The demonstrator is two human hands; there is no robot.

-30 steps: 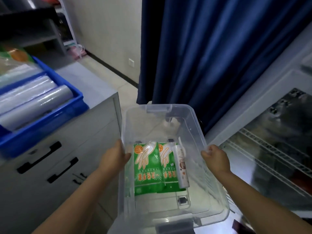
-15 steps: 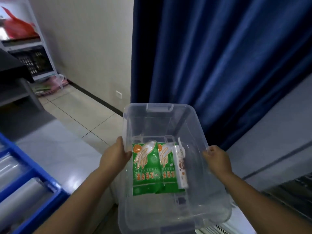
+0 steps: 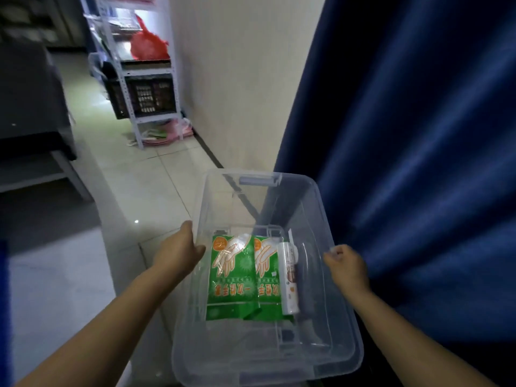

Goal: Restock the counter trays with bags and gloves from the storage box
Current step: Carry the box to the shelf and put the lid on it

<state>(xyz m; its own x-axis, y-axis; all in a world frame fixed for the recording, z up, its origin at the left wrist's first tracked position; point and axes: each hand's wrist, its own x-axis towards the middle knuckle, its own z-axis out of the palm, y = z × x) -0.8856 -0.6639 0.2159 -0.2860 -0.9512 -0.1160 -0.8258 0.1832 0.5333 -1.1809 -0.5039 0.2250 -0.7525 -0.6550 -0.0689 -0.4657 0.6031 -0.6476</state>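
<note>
I hold a clear plastic storage box (image 3: pixel 315 196) in front of me, off the floor. My left hand (image 3: pixel 178 254) grips its left rim and my right hand (image 3: pixel 346 265) grips its right rim. On the box bottom lie two green packs of disposable gloves (image 3: pixel 231 277) side by side, and a white roll of bags (image 3: pixel 289 277) lies along their right edge. The counter trays are out of view, apart from a blue sliver (image 3: pixel 4 303) at the far left edge.
A dark blue curtain (image 3: pixel 418 135) hangs close on the right. A pale wall (image 3: pixel 237 79) stands ahead, with tiled floor (image 3: pixel 134 177) running left of it. A white metal shelf rack (image 3: pixel 145 79) holds a black crate and a red bag. A grey counter top (image 3: pixel 55 275) lies lower left.
The view has swung left and up: the blue tray with rolls and the drawer cabinet have slid out of sight, the shelf rack has come in. Both hands keep their grip on the box.
</note>
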